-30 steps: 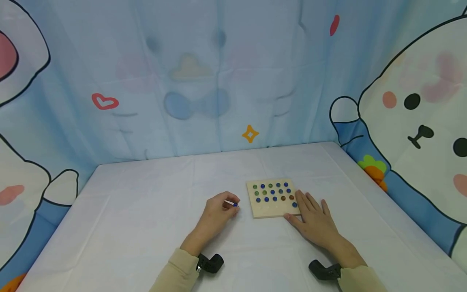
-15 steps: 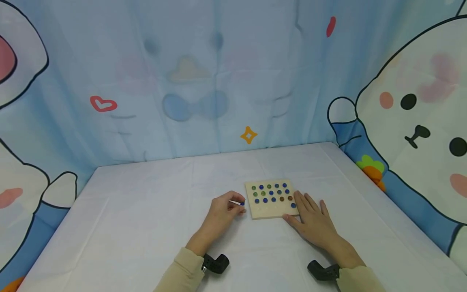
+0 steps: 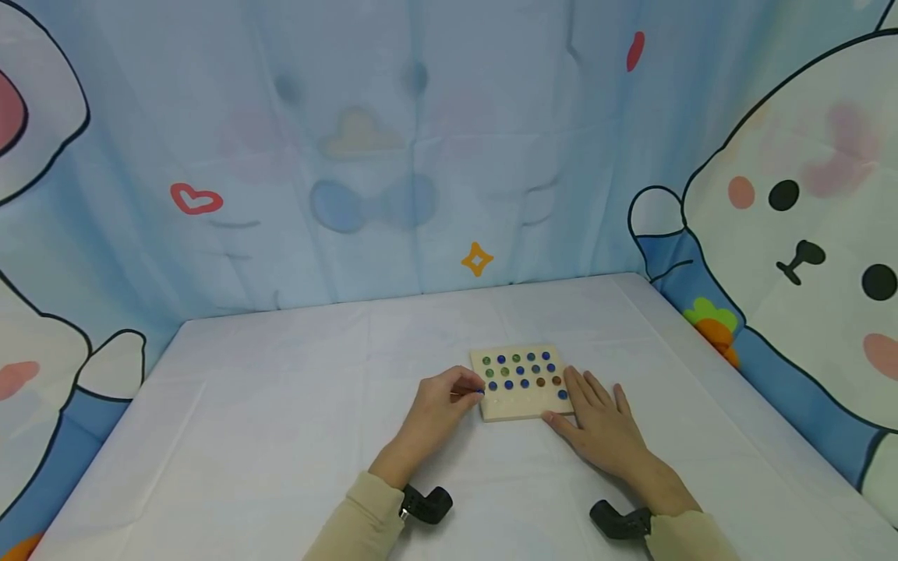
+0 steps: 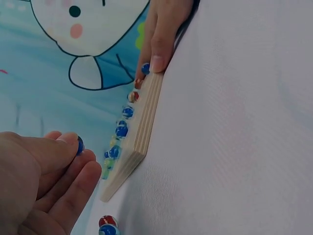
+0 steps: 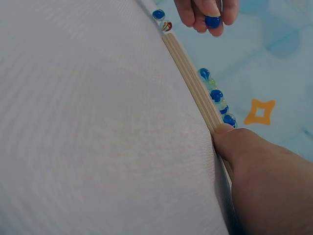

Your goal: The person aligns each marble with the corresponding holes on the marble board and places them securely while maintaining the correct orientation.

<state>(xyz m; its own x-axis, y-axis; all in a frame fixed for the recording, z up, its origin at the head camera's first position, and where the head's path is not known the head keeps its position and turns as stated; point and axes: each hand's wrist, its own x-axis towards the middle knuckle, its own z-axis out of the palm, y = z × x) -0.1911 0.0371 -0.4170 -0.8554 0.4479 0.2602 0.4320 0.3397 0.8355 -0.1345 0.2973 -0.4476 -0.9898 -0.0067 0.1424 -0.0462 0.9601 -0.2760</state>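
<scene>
A pale wooden board (image 3: 519,407) lies on the white table, with rows of marbles seated on its top. Most of those marbles are blue or green, and a few are brownish red. Between thumb and fingertips my left hand (image 3: 440,405) pinches a blue marble (image 4: 80,146), just off the board's left edge. My right hand (image 3: 605,421) rests along the board's right edge with its fingers straight. Its thumb (image 5: 226,130) touches the board's front edge near the right corner.
Two loose marbles, a red one (image 4: 108,220) and a blue one (image 4: 108,229), lie on the table by the board's left end, hidden in the head view. A blue cartoon curtain (image 3: 365,226) hangs behind the table (image 3: 281,436).
My left hand has moved right with the blue marble, from a gap away up to the board's left edge. The right hand has stayed on the board.
</scene>
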